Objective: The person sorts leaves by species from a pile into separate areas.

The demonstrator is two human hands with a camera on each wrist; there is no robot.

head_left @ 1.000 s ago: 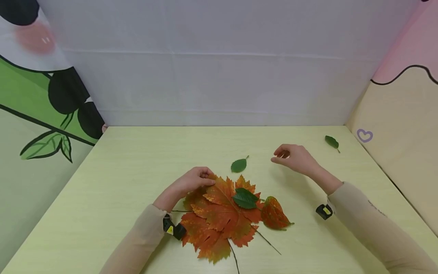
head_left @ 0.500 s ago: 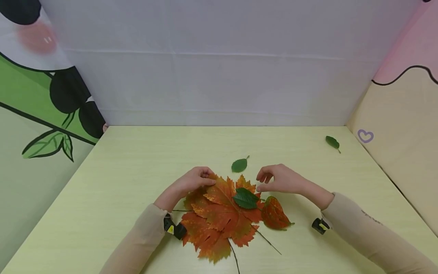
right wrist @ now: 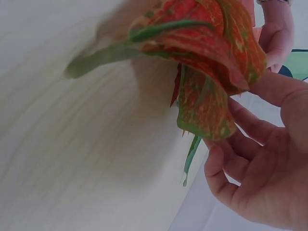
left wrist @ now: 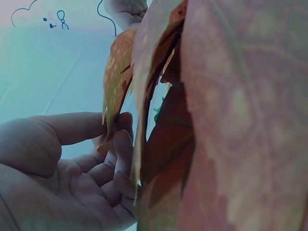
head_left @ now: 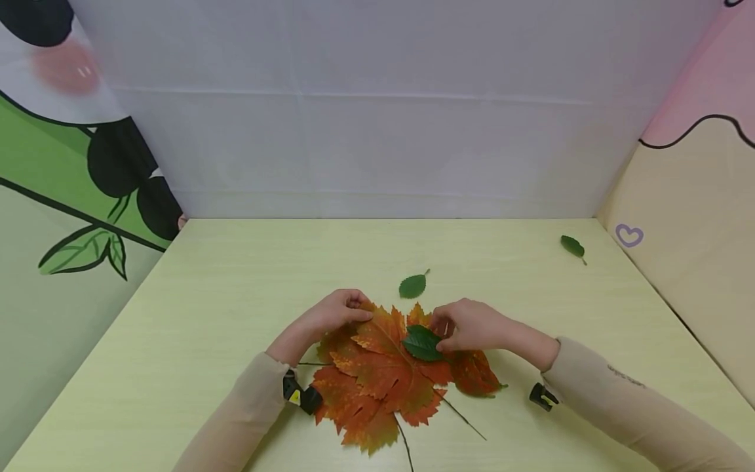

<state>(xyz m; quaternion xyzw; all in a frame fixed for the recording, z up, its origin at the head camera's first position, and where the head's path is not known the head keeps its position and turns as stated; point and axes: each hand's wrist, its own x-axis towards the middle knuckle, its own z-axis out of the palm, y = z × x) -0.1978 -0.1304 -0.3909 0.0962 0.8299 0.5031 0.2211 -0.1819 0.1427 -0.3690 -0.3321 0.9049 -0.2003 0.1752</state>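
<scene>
Several orange-red maple leaves (head_left: 377, 370) lie overlapped in a bunch near the table's front, thin dark stems sticking out. My left hand (head_left: 330, 318) pinches the bunch's upper left edge between thumb and fingers, also visible in the left wrist view. A dark green leaf (head_left: 421, 342) lies on top of the maple leaves. My right hand (head_left: 472, 326) is at this leaf's right end, thumb touching it; whether the fingers close on it is hidden. Just below that hand are curled red-green leaves (head_left: 474, 375), which cover part of the fingers (right wrist: 240, 159) in the right wrist view.
A single green leaf (head_left: 412, 286) lies behind the bunch. Another green leaf (head_left: 572, 246) lies at the table's far right corner. A pale wall (head_left: 383, 151) rises along the back edge of the light wooden table (head_left: 236, 262), with printed panels on both sides.
My right hand has moved left and toward me, from above the table's right half down to the green leaf on the bunch. The left hand and the leaves have stayed put.
</scene>
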